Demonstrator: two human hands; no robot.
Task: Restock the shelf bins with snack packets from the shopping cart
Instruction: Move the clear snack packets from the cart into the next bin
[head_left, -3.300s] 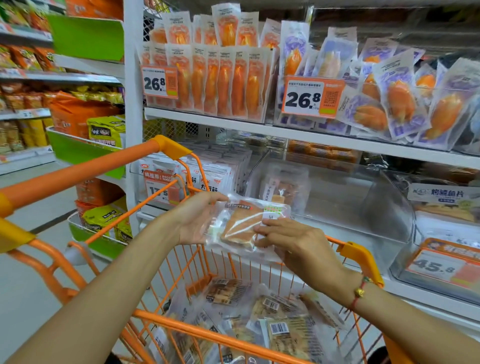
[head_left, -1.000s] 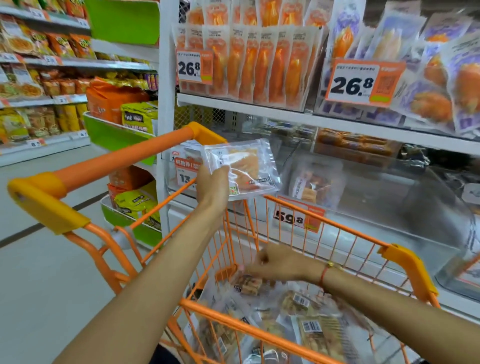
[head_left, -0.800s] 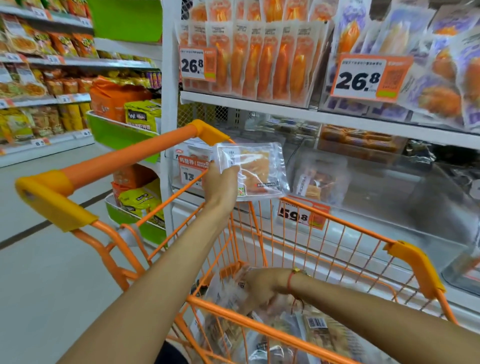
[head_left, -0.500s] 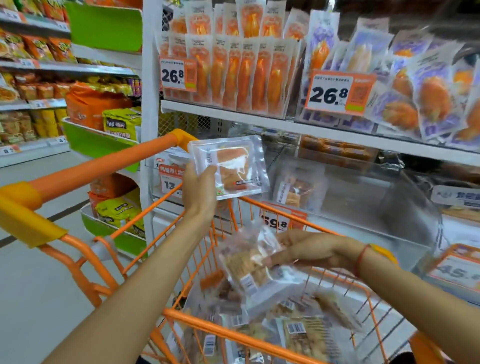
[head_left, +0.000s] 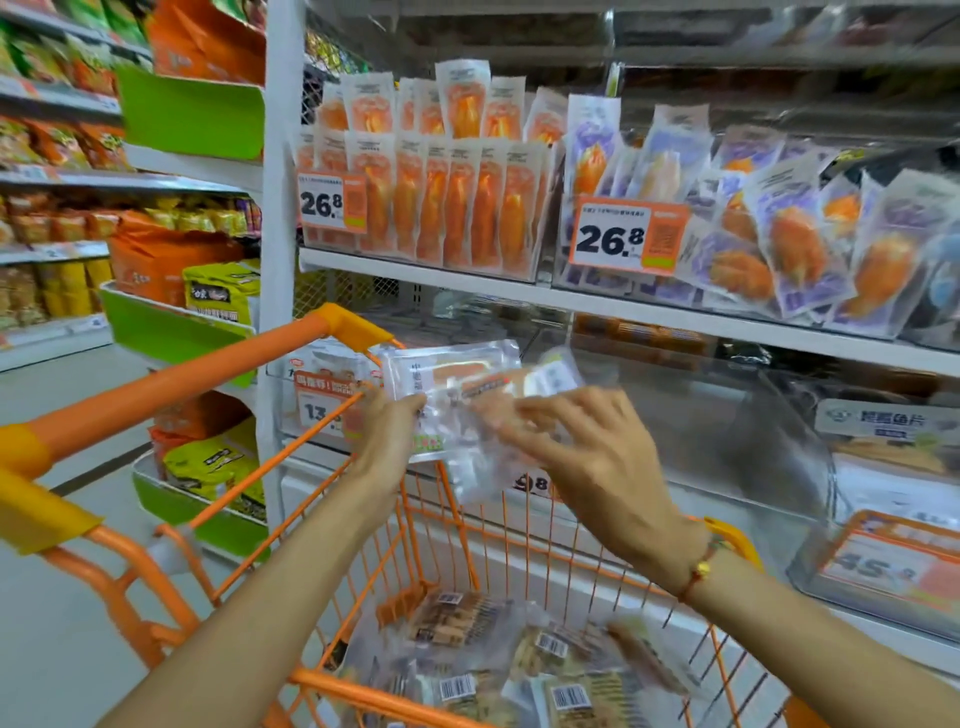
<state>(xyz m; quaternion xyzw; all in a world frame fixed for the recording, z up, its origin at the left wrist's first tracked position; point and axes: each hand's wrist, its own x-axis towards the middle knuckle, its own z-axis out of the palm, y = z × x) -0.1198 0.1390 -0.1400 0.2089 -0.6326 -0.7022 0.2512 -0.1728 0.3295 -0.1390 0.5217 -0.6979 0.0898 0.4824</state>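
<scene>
Head view: both hands hold clear packets; shelf tags (head_left: 626, 240) read 26.8.

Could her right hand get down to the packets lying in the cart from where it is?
Probably yes. The right hand is just above the cart, whose top is open, with the packets right below. But it is already holding a packet.

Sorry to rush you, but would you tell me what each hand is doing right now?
Left hand: holding a clear snack packet by its edge.
Right hand: fingers on a second packet, blurred; grip cannot be told.
</scene>
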